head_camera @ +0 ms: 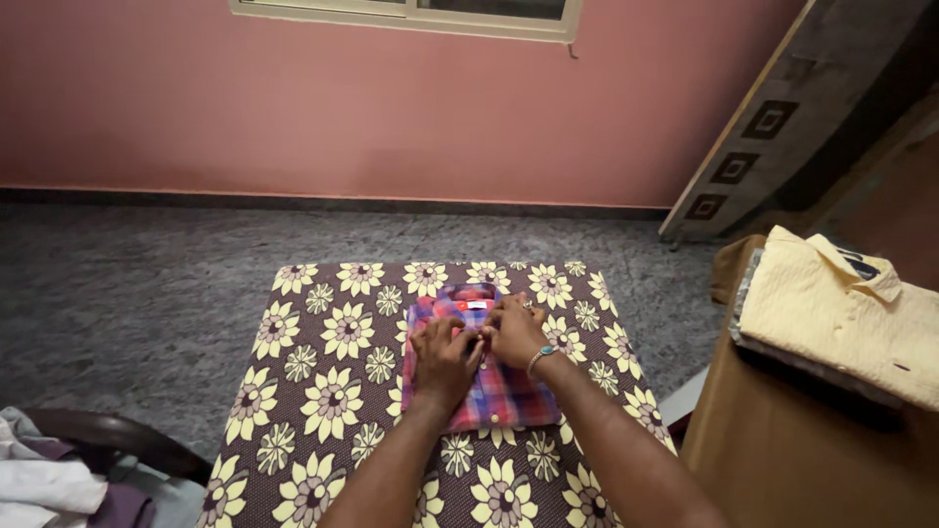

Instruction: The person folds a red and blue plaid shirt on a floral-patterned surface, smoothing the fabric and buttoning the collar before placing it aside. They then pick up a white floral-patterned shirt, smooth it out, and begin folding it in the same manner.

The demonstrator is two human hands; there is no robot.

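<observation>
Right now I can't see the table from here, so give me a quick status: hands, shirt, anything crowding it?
Left hand and right hand both pressed on folded plaid shirt. Shirt flat on flowered table cover. Nothing crowding it.

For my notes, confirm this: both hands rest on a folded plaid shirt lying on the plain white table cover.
Not quite. The head view shows the left hand and right hand on the folded plaid shirt, but the table cover is brown with pale yellow flowers, not plain white.
</observation>
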